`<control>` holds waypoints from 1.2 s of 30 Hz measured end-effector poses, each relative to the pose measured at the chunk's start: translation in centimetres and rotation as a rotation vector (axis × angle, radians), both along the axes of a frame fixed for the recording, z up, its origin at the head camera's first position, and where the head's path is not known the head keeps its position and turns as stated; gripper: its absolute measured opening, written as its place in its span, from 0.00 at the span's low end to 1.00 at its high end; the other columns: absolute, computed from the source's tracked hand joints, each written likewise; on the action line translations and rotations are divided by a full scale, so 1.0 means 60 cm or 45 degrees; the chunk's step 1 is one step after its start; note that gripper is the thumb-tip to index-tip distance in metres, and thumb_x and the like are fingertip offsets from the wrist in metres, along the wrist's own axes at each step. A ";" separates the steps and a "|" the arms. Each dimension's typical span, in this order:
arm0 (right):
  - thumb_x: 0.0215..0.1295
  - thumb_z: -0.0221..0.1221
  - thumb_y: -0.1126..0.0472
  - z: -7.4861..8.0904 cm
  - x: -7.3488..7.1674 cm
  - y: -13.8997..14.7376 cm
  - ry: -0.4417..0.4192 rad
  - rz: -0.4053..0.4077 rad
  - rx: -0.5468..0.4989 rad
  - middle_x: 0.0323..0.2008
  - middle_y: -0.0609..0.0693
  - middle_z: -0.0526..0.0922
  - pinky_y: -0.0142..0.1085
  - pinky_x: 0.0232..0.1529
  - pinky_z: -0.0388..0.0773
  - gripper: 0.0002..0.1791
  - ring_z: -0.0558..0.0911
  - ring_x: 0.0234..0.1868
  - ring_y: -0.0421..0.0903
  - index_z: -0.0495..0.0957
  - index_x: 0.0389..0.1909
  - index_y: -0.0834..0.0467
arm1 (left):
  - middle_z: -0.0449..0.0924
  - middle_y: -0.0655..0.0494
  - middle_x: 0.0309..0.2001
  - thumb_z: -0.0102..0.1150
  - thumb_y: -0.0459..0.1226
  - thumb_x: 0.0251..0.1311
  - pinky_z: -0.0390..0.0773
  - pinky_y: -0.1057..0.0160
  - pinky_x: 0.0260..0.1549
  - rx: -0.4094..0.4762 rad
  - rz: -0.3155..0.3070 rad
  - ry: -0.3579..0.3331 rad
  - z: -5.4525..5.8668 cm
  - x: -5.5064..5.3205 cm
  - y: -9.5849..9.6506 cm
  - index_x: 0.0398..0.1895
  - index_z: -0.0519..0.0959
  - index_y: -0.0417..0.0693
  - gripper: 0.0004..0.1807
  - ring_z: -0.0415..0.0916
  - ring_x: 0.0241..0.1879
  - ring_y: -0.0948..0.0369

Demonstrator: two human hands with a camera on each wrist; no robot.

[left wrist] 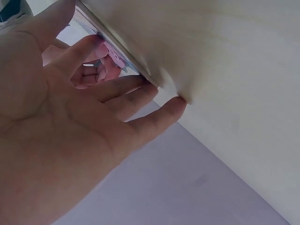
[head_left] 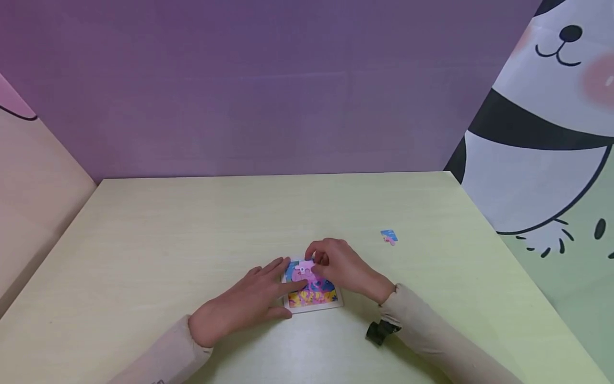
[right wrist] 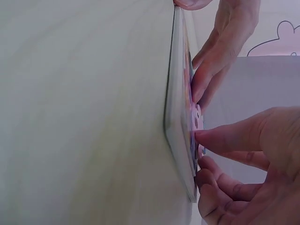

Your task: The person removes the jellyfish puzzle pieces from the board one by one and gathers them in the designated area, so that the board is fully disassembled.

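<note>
A small jigsaw puzzle [head_left: 316, 309] in a white frame lies on the table, its picture pink, blue and yellow. My left hand [head_left: 244, 301] rests along its left side, fingers extended, with the index finger on the picture and the thumb by the near corner. Over the upper right part, my right hand [head_left: 342, 266] pinches a pink puzzle piece [right wrist: 200, 123] between thumb and fingers. The right wrist view has this piece slightly raised from the puzzle's surface, close to a left fingertip. In the left wrist view, the frame's edge [left wrist: 115, 42] runs beside the left fingers.
A loose blue and pink puzzle piece [head_left: 389, 237] lies on the pale table [head_left: 192, 229], beyond the right hand to the right. A purple wall [head_left: 268, 96] stands behind the table's far edge. A black camera [head_left: 381, 332] is strapped at the right wrist.
</note>
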State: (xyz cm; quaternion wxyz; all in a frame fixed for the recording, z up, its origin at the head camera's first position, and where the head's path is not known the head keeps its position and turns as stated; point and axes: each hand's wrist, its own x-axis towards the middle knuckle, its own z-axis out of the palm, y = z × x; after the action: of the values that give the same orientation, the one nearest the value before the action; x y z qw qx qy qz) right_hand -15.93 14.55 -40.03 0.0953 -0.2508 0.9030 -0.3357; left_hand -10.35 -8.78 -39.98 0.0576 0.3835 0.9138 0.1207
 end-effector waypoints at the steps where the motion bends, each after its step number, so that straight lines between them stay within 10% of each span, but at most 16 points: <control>1: 0.62 0.65 0.69 0.001 0.000 0.000 -0.001 0.000 0.002 0.30 0.45 0.79 0.37 0.33 0.76 0.09 0.76 0.31 0.44 0.82 0.42 0.56 | 0.57 0.37 0.74 0.66 0.50 0.62 0.69 0.39 0.59 0.004 0.004 -0.007 0.000 0.000 0.000 0.70 0.72 0.61 0.32 0.55 0.74 0.45; 25: 0.65 0.61 0.71 0.007 -0.019 0.027 -0.038 0.197 -0.118 0.31 0.50 0.83 0.35 0.37 0.78 0.10 0.81 0.32 0.45 0.81 0.41 0.54 | 0.60 0.41 0.73 0.66 0.50 0.62 0.70 0.41 0.59 0.000 -0.008 -0.005 0.001 -0.001 0.002 0.70 0.72 0.61 0.32 0.56 0.73 0.45; 36: 0.65 0.61 0.71 0.025 -0.036 0.049 0.013 0.132 -0.148 0.30 0.50 0.82 0.36 0.37 0.79 0.10 0.80 0.32 0.45 0.82 0.42 0.55 | 0.61 0.40 0.72 0.67 0.50 0.61 0.69 0.41 0.59 0.010 0.004 -0.005 0.002 0.000 0.004 0.70 0.73 0.60 0.32 0.57 0.72 0.44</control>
State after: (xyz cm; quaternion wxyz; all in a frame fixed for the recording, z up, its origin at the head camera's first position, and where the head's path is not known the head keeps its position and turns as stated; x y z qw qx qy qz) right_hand -18.10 17.50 -38.56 0.0932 -0.3042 0.8681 -0.3809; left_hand -10.33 -8.53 -39.88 0.0578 0.3822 0.9138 0.1249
